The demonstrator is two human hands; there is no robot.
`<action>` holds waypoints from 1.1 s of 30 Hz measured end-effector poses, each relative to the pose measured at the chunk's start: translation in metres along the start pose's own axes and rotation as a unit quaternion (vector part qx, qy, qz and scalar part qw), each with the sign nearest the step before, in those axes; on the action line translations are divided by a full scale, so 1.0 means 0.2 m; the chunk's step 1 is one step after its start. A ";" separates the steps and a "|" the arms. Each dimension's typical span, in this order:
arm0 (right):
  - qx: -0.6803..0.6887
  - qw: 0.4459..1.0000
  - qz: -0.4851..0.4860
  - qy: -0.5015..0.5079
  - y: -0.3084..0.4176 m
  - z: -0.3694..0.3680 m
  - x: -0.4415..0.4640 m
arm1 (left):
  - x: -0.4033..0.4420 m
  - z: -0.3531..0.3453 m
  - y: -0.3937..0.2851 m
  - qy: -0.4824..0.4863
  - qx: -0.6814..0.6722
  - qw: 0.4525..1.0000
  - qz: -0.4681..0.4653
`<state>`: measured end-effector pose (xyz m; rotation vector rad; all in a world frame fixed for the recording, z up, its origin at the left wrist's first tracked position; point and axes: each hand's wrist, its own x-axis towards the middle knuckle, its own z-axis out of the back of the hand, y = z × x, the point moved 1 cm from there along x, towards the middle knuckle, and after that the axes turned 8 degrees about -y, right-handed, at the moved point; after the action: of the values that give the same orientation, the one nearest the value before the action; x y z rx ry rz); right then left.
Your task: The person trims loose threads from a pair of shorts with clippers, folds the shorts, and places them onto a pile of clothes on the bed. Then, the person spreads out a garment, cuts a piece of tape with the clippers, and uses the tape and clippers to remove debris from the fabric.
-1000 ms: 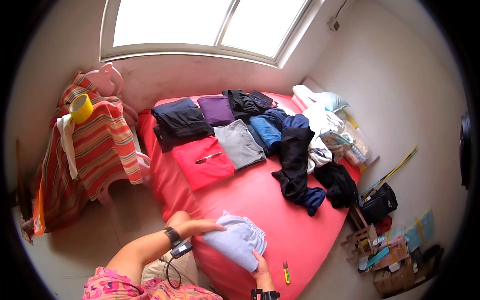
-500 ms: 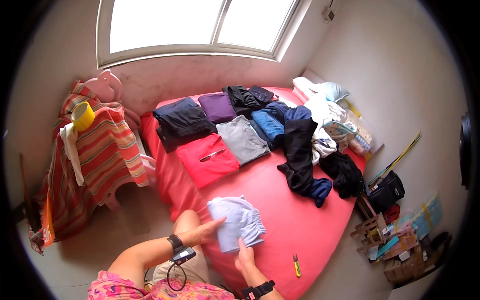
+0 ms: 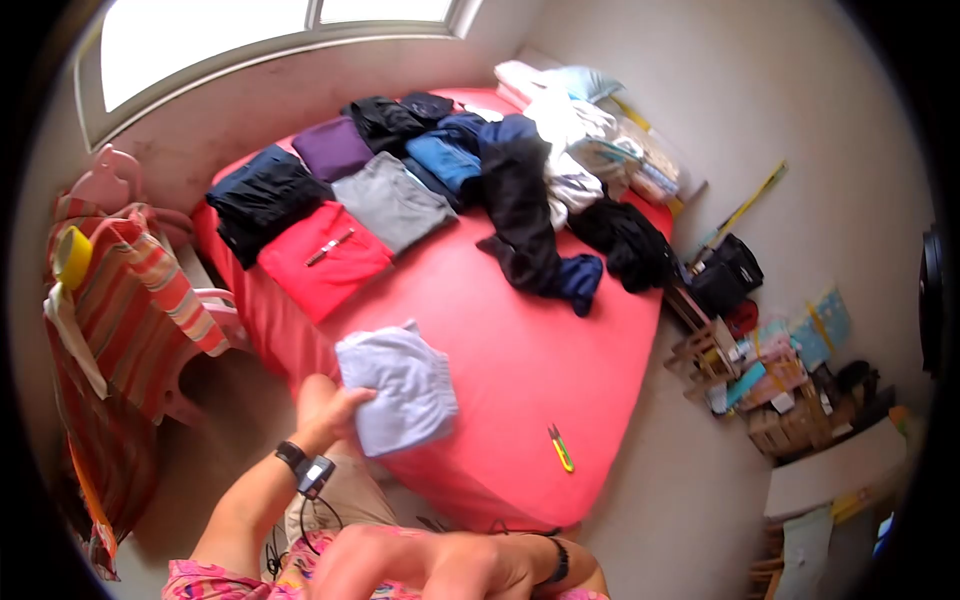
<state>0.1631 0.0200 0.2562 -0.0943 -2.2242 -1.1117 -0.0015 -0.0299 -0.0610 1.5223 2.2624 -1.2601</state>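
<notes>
My left hand [image 3: 335, 408] grips the left edge of a folded light-blue garment [image 3: 400, 388], its thumb on top. The garment is a flat bundle with a gathered, elastic-looking edge on the right, just above the near side of the bed. My right hand [image 3: 425, 565] is close to the camera in front of my body, apart from the garment. It is blurred and its fingers are partly cut off by the lower frame edge. Small yellow-green snips [image 3: 561, 450] lie on the bed's red sheet [image 3: 520, 370], right of the garment.
Farther up the bed are a folded red garment [image 3: 300, 275] with a pen on it, a grey shirt [image 3: 395, 205], dark clothes [image 3: 262, 195] and a loose black garment [image 3: 520, 215]. A cloth-draped pink chair [image 3: 140, 300] stands left. Boxes [image 3: 790, 425] lie on the floor at right.
My right hand has let go of the light-blue garment and moved back toward my body. My left hand still holds it. The view has turned right and down.
</notes>
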 end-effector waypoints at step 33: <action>0.187 0.974 0.119 0.047 0.01 -0.06 -0.04 | -0.03 -0.03 -0.02 -0.069 0.048 0.996 -0.010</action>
<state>0.1764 0.0147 0.2579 -0.1395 -2.2271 -0.5485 0.0003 -0.0304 -0.0509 1.3984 2.1658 -1.4519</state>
